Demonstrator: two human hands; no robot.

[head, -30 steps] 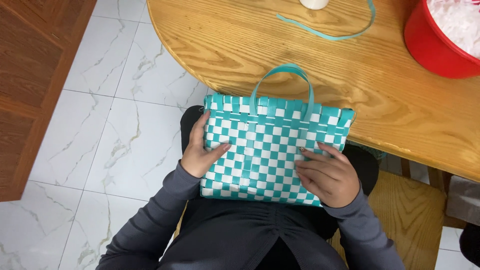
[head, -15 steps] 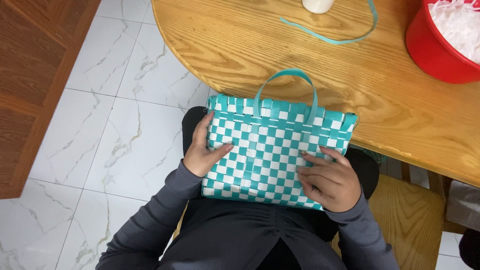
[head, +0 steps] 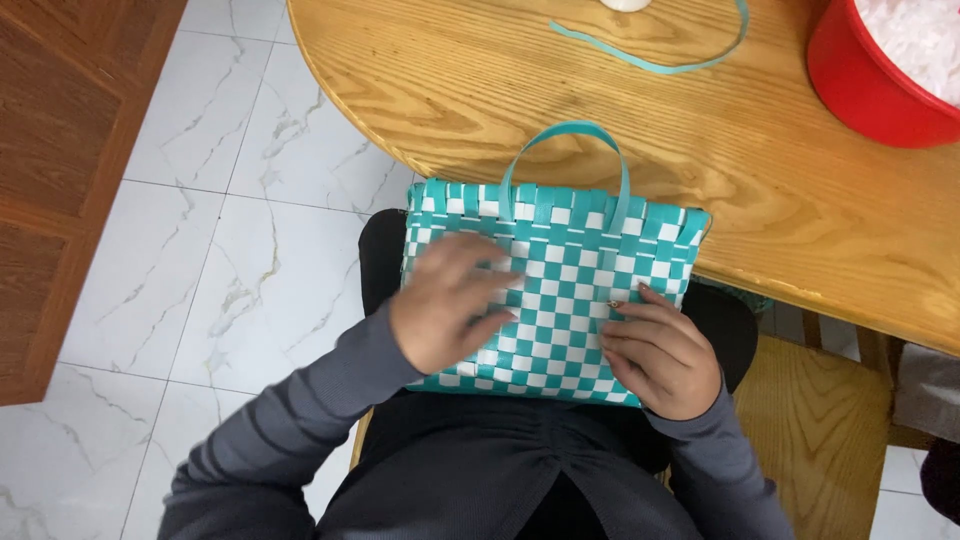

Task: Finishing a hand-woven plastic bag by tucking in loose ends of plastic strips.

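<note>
Teal-and-white woven basket [head: 560,270] lies on the person's lap against the worktop [head: 700,130] near edge, left hand [head: 445,310] spread flat on it, right hand [head: 655,355] fingers curled loosely on its lower right corner.

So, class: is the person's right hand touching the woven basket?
Touching. The head view shows the right hand lying flat on the woven basket, fingers pressed onto its checkered side.

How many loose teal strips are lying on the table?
1: a loose teal strip curves across the wooden table, beyond the woven basket. More may lie outside the frame.
</note>
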